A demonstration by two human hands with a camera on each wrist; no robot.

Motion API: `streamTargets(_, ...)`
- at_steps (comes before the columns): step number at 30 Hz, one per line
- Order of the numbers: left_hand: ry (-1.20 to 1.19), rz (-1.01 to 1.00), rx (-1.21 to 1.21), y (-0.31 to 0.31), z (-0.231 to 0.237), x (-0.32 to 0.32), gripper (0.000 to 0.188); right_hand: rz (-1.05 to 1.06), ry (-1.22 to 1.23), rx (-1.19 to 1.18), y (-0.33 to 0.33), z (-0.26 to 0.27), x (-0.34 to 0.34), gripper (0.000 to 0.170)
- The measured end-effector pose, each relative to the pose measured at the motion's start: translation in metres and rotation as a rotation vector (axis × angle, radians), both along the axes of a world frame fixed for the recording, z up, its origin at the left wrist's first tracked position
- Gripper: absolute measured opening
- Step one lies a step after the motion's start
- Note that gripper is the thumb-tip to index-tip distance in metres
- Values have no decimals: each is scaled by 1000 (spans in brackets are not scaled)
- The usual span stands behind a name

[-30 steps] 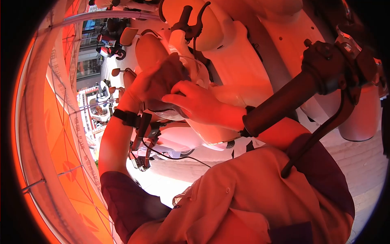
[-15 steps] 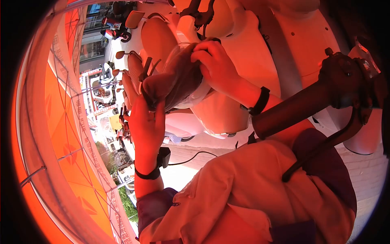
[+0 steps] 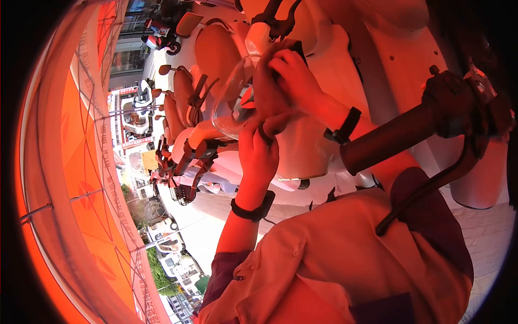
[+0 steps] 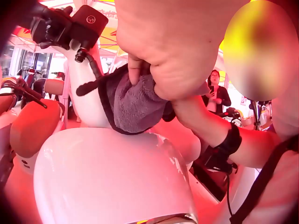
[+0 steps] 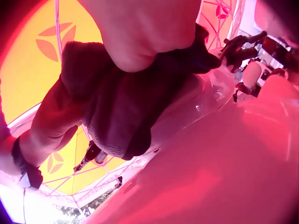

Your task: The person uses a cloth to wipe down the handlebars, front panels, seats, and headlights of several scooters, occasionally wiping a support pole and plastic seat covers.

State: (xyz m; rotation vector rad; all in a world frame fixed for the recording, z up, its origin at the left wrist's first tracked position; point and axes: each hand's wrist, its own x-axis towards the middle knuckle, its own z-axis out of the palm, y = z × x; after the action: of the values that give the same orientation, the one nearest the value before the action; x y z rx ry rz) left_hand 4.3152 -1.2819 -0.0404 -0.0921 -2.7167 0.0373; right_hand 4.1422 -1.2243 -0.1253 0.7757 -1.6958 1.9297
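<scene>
A purple-grey cloth with dark edging [image 3: 270,89] hangs gathered between my two hands, above the front of a scooter. At its near end my left hand [image 3: 260,154] grips a fold, fingers bent around the fabric. Toward the far end, my right hand [image 3: 294,75] holds the cloth with curled fingers. The left wrist view shows the cloth [image 4: 135,107] close over a glossy white scooter panel [image 4: 112,168]. Seen from the right wrist, the cloth [image 5: 124,109] droops in thick folds beneath my hand. A clear curved windshield [image 3: 224,110] stands just left of the cloth.
A black handlebar grip [image 3: 388,132] with its lever juts across the right side, close to my right forearm. More scooters [image 3: 213,51] stand packed beyond my hands. A person [image 4: 216,93] stands in the background. An orange canopy [image 3: 81,216] runs along the left.
My left hand swung down from the far left, then moved right toward my body. My right hand reached farther out. The cloth shifted right, uncovering the windshield.
</scene>
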Motion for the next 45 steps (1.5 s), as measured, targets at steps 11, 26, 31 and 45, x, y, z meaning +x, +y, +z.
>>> streamTargets(11, 184, 145, -92, -15, -9, 36, 30, 351, 278, -37, -18, 32, 71, 40)
streamTargets(26, 48, 150, 101, 16, -4, -26, 40, 33, 27, 299, -27, 22, 11, 24)
streamTargets(31, 1, 161, 56, 12, -38, -4, 41, 223, -304, 577, 8, 55, 26, 28)
streamTargets(45, -325, 276, 397, -8, -51, 120, 15, 651, 643, 606, -25, -14, 125, 11)
